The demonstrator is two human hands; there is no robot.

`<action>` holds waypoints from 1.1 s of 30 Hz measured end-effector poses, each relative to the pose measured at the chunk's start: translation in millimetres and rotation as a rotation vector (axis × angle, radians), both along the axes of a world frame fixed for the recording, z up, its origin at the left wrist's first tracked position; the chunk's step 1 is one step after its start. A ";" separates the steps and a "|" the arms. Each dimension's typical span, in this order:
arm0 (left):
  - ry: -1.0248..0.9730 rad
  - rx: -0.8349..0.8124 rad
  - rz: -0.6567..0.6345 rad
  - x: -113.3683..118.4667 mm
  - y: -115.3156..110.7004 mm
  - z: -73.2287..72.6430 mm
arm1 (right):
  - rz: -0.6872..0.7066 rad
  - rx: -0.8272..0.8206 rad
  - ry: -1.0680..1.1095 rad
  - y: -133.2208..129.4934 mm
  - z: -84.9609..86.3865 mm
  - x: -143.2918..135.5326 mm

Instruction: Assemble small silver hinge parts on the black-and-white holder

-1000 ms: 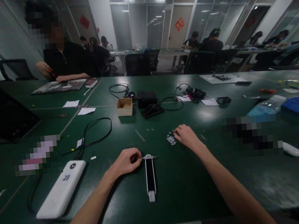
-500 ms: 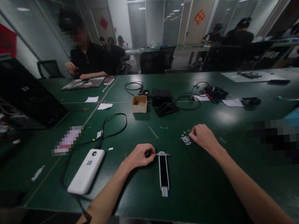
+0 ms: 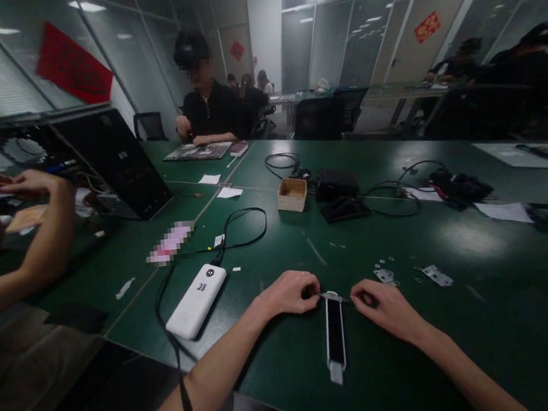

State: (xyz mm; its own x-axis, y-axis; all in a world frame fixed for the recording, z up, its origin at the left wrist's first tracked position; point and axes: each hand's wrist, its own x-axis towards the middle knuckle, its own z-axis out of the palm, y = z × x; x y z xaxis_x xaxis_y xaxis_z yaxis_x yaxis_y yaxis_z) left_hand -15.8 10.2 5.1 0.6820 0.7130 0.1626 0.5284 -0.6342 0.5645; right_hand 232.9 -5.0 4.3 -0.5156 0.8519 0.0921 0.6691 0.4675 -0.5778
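Observation:
A narrow strip-shaped piece (image 3: pixel 334 334) with a black face, pale side rails and a light tab at its near end lies on the green table. Across its far end runs a thin metal rod (image 3: pixel 343 299). My left hand (image 3: pixel 294 292) is closed in a pinch on the rod's left end. At the right end, my right hand (image 3: pixel 383 304) has its fingertips pinched together; anything between them is too small to make out. Beyond that hand lie a small metal plate (image 3: pixel 384 276) and several little rings (image 3: pixel 391 259), with a larger holed plate (image 3: pixel 437 275) farther right.
A white power bank (image 3: pixel 197 302) marked 28, with a black cable, lies left. Farther back stand a small open box (image 3: pixel 293 195) and a black box (image 3: pixel 336 184). A computer case (image 3: pixel 117 165) leans at left beside a neighbour's arm (image 3: pixel 46 238). Another person sits opposite.
My right hand has come from the small plate and rings to the rod's right end. My left hand keeps its pinch. The view has turned left, showing a neighbour's arms.

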 end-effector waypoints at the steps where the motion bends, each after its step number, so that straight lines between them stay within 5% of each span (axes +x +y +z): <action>1: 0.001 0.001 -0.003 -0.3 0.2 -0.4 | 0.003 -0.014 0.003 0.1 0.3 0.3; 15: -0.024 0.018 -0.026 -1.8 0.5 -2.0 | -0.010 -0.147 0.005 -1.8 2.9 3.1; 33: -0.013 0.005 -0.024 -2.3 -0.2 -2.4 | 0.004 -0.084 0.061 -4.0 -0.7 -1.0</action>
